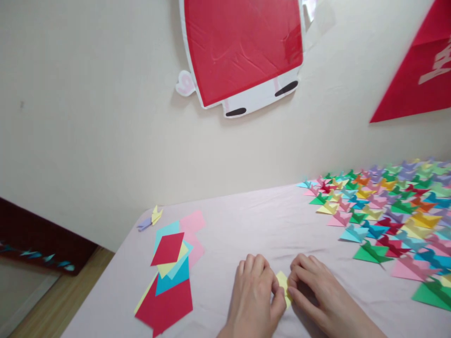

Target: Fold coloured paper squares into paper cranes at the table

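Note:
A small yellow folded paper (283, 284) lies on the pale pink tablecloth (246, 225) near the front edge. My left hand (254, 295) presses on its left side with curled fingers and thumb. My right hand (319, 293) pinches its right side, fingers bent down onto it. Most of the paper is hidden under the two hands.
A loose stack of coloured paper squares (171, 272) lies to the left. Two small folded pieces (152, 218) sit by the far left corner. Several folded paper shapes (384, 216) in rows cover the right of the table. Red posters hang on the wall (105, 117).

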Motion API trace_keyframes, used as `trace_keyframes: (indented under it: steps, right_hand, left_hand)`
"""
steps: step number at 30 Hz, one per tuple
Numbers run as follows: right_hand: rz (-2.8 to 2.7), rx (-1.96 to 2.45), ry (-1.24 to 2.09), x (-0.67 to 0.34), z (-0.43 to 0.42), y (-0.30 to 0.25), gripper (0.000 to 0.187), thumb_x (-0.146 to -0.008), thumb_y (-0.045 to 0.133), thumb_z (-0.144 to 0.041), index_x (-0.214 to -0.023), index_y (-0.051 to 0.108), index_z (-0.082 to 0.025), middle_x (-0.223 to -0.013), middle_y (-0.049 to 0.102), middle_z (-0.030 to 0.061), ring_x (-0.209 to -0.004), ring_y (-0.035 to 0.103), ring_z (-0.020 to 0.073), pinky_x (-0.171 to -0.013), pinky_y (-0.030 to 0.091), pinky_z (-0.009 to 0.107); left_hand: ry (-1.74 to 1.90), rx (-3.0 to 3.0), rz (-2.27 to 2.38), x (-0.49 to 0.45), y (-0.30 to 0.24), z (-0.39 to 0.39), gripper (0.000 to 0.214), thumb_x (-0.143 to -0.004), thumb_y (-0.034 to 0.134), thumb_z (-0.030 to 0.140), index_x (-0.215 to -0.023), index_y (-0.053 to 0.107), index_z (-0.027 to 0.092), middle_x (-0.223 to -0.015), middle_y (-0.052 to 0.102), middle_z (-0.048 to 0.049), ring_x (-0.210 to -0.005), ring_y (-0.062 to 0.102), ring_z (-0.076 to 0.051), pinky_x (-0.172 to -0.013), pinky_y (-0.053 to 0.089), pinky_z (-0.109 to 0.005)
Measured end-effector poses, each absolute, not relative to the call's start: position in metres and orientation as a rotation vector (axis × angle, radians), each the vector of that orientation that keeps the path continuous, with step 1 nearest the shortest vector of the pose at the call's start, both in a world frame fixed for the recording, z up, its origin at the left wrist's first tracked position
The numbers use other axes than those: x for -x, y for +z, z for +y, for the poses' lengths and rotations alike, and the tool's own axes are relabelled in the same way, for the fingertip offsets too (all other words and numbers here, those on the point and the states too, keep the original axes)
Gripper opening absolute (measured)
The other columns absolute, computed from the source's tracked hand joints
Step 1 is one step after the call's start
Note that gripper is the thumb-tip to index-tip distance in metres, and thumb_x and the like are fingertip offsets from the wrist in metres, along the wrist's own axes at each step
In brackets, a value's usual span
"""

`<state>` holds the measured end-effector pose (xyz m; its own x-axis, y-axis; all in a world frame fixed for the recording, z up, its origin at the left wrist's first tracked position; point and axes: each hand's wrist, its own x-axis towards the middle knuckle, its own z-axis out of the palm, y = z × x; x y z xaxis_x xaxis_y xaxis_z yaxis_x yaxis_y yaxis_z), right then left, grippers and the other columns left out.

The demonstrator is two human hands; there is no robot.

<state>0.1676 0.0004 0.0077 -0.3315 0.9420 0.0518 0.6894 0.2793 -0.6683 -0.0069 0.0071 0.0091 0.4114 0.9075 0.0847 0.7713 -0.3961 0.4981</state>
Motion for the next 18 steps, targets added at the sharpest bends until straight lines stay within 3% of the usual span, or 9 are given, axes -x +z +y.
trace_keyframes:
  steps: [18]
  right_hand:
    - [-2.166, 1.406, 0.611, -0.173, 0.002, -0.007, 0.015, -0.088, 0.051, -0.024, -0.074, 0.055, -0.024, -0.077, 0.058, 0.0026, -0.071, 0.054, 0.0200, -0.063, 0.045, 0.033]
  left_hand:
    - [0.490, -2.232, 1.471, 0.004, 0.012, 0.000, 0.019, -0.079, 0.056, 0.007, -0.090, 0.049, 0.021, -0.095, 0.053, -0.0010, -0.091, 0.046, -0.022, -0.079, 0.036, -0.040]
